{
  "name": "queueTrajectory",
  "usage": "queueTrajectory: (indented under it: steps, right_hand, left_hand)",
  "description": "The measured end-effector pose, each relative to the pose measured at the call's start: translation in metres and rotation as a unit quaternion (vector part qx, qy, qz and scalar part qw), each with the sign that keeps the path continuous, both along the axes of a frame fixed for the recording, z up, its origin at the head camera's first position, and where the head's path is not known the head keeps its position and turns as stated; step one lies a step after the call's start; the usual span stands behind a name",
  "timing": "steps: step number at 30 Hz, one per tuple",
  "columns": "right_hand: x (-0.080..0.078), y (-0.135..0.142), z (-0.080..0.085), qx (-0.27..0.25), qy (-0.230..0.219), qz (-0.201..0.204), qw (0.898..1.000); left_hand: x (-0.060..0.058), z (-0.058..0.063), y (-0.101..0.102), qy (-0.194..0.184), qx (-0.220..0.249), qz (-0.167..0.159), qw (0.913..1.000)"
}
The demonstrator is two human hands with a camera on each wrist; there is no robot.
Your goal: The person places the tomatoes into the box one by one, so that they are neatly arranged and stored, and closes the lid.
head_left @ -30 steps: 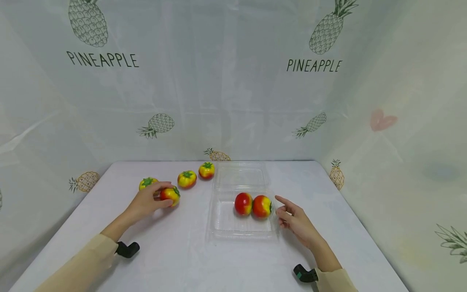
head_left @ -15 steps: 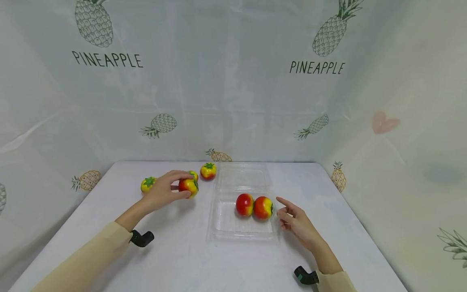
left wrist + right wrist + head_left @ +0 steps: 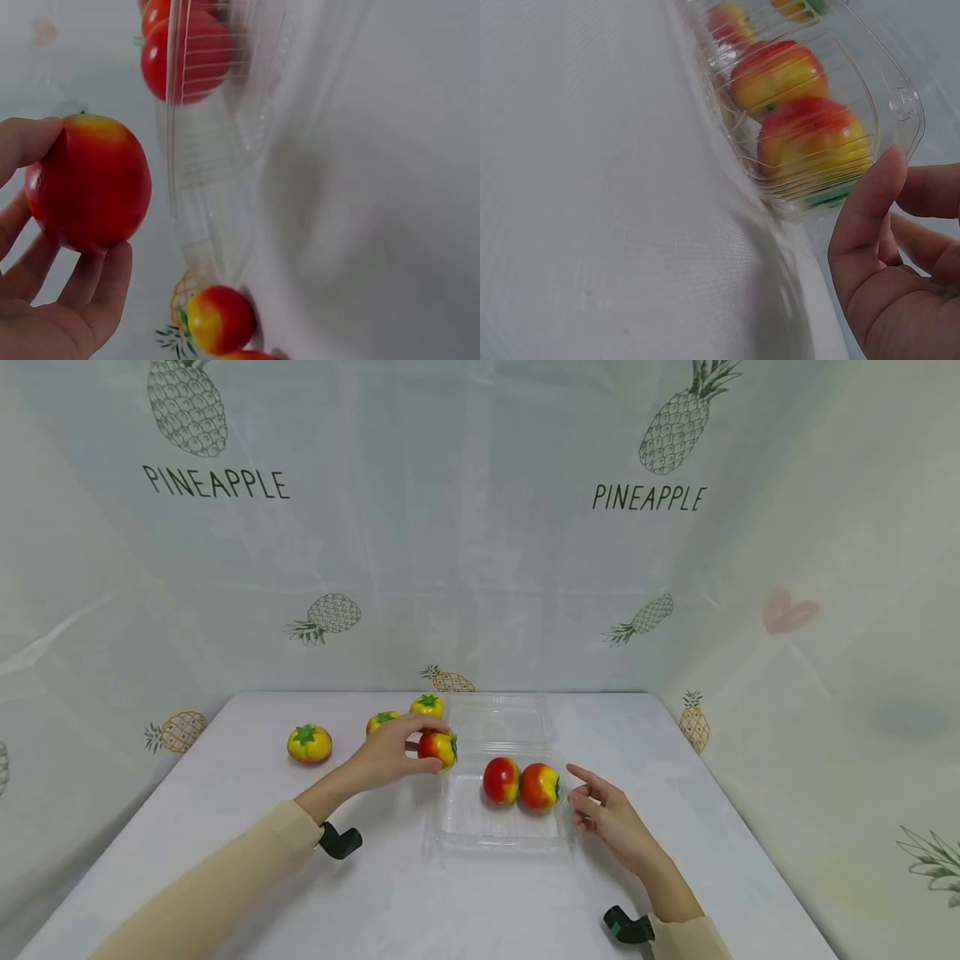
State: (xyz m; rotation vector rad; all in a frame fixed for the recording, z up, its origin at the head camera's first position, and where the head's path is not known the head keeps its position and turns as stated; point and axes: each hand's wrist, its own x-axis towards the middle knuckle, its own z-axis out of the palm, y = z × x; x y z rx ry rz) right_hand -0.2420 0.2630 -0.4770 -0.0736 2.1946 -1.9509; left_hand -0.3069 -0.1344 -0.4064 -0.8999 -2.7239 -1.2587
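My left hand [image 3: 397,750] holds a red and yellow persimmon [image 3: 437,750] with a green leafy cap, near the left edge of a clear plastic box [image 3: 480,831]. In the left wrist view, thumb and fingertips pinch this persimmon [image 3: 90,184] on opposite sides. Two more persimmons lie side by side in the box, a redder one [image 3: 500,780] and one with a yellow end [image 3: 538,787]. My right hand [image 3: 611,817] stays at the box's right side, index finger extended, others loosely bent. In the right wrist view, its thumb [image 3: 885,180] is right at the box's rim.
Behind the box lies its clear lid [image 3: 498,722], folded back. Left of it on the white table [image 3: 375,893] sit three persimmons: one far left [image 3: 309,743], one partly hidden behind my left hand [image 3: 381,719] and one by the lid [image 3: 427,705]. A pineapple-printed curtain [image 3: 480,527] hangs behind.
My left hand has carried its persimmon to the right, from beside the far-left persimmon to the box's left edge. My right hand and the box have stayed in place.
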Motion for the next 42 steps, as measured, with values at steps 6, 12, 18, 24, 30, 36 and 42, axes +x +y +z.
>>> queueTrajectory:
  steps: [6, 12, 18, 24, 30, 36, 42]
  right_hand:
    - [0.0, -0.001, 0.001, 0.0, -0.003, 0.002, 1.0]
    - [0.001, 0.0, 0.002, 0.0, -0.003, 0.0, 1.0]
    - [0.001, 0.0, 0.0, 0.002, -0.002, 0.0, 1.0]
    - [0.0, 0.0, 0.0, -0.001, -0.001, 0.002, 1.0]
    - [0.0, -0.001, 0.001, 0.002, -0.002, 0.001, 1.0]
    - [0.0, -0.001, 0.001, 0.002, -0.002, 0.004, 1.0]
    - [0.0, 0.0, 0.0, 0.001, -0.003, 0.003, 1.0]
  left_hand:
    - [-0.004, -0.008, 0.017, 0.003, -0.024, -0.013, 0.9996]
    - [-0.006, -0.014, 0.028, -0.011, -0.035, -0.032, 0.9988]
    - [-0.007, -0.018, 0.035, -0.005, -0.054, -0.037, 0.9978]
    - [-0.008, -0.024, 0.039, 0.002, -0.076, -0.039, 0.9964]
    - [-0.012, -0.035, 0.039, 0.015, -0.091, -0.049, 0.9945]
    - [-0.013, -0.043, 0.039, 0.027, -0.091, -0.054, 0.9941]
    - [-0.013, -0.048, 0.042, 0.029, -0.093, -0.049, 0.994]
